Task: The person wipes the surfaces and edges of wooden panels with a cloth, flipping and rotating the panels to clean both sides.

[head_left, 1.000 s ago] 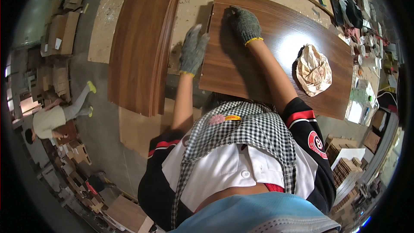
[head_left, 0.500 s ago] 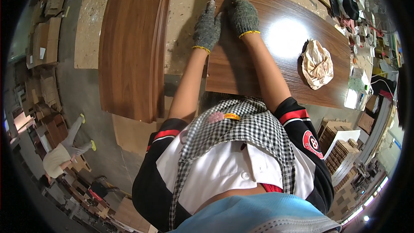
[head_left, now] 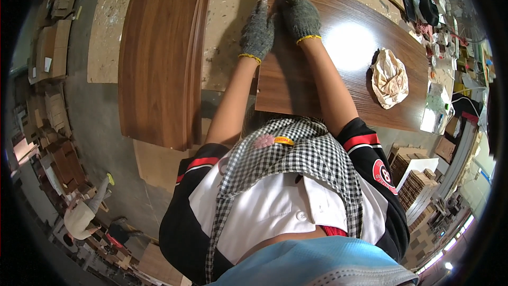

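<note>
On the pale, speckled workbench (head_left: 233,26) lies a glossy, dark wood-grain panel (head_left: 338,58), rectangular and smooth. Both hands wear grey knitted gloves with yellow cuffs. Left hand (head_left: 258,33) presses flat, fingers together, over the panel's left edge; right hand (head_left: 299,16) lies flat near its far corner. A crumpled tan cloth (head_left: 390,78) rests on the panel. Beside it sits a second, longer wood-grain board (head_left: 159,58).

Glossy wood-veneer panel (head_left: 338,47), knit cloth gloves (head_left: 257,33), crumpled paper (head_left: 390,78)
</note>
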Demonstrator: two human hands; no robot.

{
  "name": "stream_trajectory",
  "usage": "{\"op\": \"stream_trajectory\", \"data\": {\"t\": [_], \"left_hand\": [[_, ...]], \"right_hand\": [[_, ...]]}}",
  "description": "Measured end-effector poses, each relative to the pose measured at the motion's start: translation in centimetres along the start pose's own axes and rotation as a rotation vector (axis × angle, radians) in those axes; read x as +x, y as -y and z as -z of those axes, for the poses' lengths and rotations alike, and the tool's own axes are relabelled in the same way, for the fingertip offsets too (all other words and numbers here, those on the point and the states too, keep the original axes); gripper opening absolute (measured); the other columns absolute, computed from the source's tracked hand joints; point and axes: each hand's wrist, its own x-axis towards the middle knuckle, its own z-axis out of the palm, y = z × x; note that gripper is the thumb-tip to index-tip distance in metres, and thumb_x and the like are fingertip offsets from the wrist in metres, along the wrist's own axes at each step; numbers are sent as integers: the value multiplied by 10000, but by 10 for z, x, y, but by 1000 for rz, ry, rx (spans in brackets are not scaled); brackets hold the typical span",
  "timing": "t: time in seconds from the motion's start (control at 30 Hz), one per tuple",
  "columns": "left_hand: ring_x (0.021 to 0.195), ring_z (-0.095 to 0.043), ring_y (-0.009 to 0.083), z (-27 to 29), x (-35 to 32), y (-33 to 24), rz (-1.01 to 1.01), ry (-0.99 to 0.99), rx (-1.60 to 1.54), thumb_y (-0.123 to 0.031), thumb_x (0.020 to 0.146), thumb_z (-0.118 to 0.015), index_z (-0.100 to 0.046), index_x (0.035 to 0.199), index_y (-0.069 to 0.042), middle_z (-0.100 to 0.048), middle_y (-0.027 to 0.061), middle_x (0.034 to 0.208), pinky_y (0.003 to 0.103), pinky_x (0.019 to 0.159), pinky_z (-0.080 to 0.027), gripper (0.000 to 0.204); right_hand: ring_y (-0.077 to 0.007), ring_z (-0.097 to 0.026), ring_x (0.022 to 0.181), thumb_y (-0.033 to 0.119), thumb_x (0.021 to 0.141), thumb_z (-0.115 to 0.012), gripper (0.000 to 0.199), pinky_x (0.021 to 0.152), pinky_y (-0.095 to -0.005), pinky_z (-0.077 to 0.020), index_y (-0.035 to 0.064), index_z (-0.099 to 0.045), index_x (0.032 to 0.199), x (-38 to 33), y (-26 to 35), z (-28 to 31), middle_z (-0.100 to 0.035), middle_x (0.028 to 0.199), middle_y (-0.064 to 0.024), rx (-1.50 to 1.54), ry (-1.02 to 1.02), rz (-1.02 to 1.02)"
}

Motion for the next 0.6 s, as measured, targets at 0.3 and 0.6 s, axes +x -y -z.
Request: {"op": "stream_trajectory", "data": {"t": [0.3,0.6], "left_hand": [[1412,-399,370,4,1,-10,39,22,-60,-135,989,-500,-353,1524,-53,-388,206,1553,435,1168,-340,560],[1394,-425,370,-5,0,3,-24,-5,-79,-110,989,-475,-355,1526,-77,-402,192,1548,433,1159,-354,551]], "right_hand": [[-365,-666,962,240,916,-586,185,832,-456,-520,161,-718,1018,-6,0,-2,-717,1016,-134,38,-45,-31],[-362,-671,976,265,847,-652,218,850,-463,-526,169,-726,1029,0,5,-6,-719,1010,-139,69,-42,-79]]}}
